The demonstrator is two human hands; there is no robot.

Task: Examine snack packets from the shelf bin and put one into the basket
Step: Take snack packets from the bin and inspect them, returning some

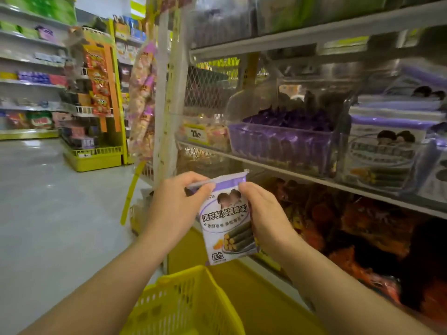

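I hold a white and purple snack packet (226, 220) upright in front of the shelf, its printed face with seaweed rolls turned to me. My left hand (177, 205) pinches its top left corner. My right hand (264, 213) grips its right edge, fingers curled behind it. A yellow basket (183, 303) hangs below the packet, at the bottom centre. On the middle shelf to the right stands a clear shelf bin (384, 155) with several packets of the same kind.
A clear bin of purple packets (283, 141) sits left of the packet bin. Orange packets (350, 233) fill the lower shelf. A yellow display rack (94, 131) stands across the grey floor (48, 201) at the left, with more shelves behind.
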